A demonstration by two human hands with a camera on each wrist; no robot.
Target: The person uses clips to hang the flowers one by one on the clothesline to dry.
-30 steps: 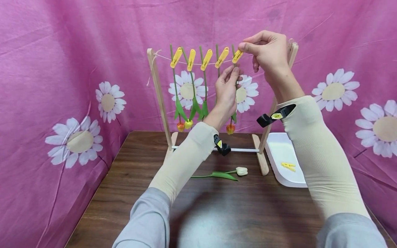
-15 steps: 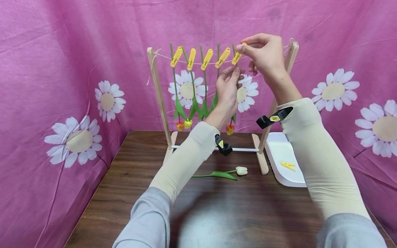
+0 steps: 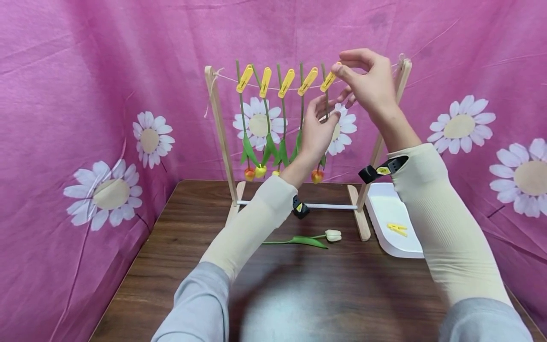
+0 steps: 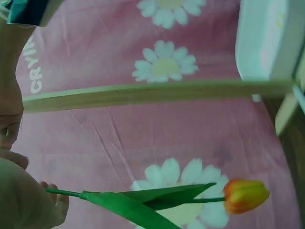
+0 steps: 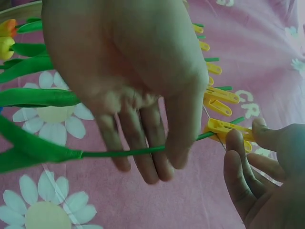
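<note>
Several tulips hang upside down from the string, each held by a yellow clothespin. At the right end of this row, a red-yellow tulip (image 4: pixel 245 195) hangs with its green stem (image 5: pixel 119 153) between the thumb and straight, spread fingers of my left hand (image 3: pixel 317 135); they do not grip it. The yellow clothespin (image 3: pixel 329 81) sits over this stem and the string. My right hand (image 3: pixel 373 88) is at the clothespin's upper end, its thumb against it and its index finger spread apart. In the right wrist view, the left hand (image 5: pixel 133 57) covers part of the stem.
A wooden frame (image 3: pixel 222 137) carries the string (image 3: pixel 226 76). On the brown table (image 3: pixel 179 266) lies a white tulip (image 3: pixel 333 235). To the right stands a white tray (image 3: pixel 386 199) with a yellow clothespin (image 3: pixel 397 230) in it. A pink daisy-print cloth (image 3: pixel 171 42) surrounds the table.
My left fingers have spread away from the stem they pinched, and the left hand has lowered slightly. My right hand has shifted slightly right, loosening from the clothespin, which stays on the string.
</note>
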